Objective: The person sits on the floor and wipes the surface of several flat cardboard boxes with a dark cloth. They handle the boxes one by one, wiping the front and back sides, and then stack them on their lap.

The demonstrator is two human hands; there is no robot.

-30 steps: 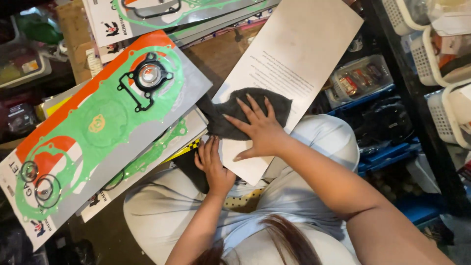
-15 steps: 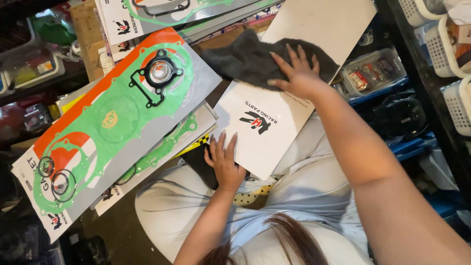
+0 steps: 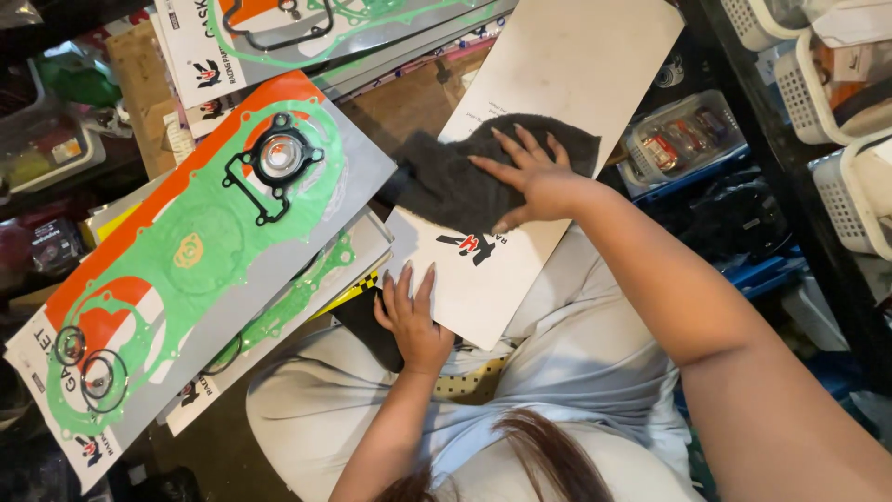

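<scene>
I see my right hand (image 3: 534, 177) spread flat, pressing a dark grey cloth (image 3: 465, 181) onto the long white card (image 3: 557, 84) lying across my lap. My left hand (image 3: 412, 316), fingers together, steadies the card's lower edge at 7 o'clock. Green-and-orange gasket packs (image 3: 195, 260) lie further out at 9 o'clock, white baskets (image 3: 818, 74) at 2 o'clock.
</scene>
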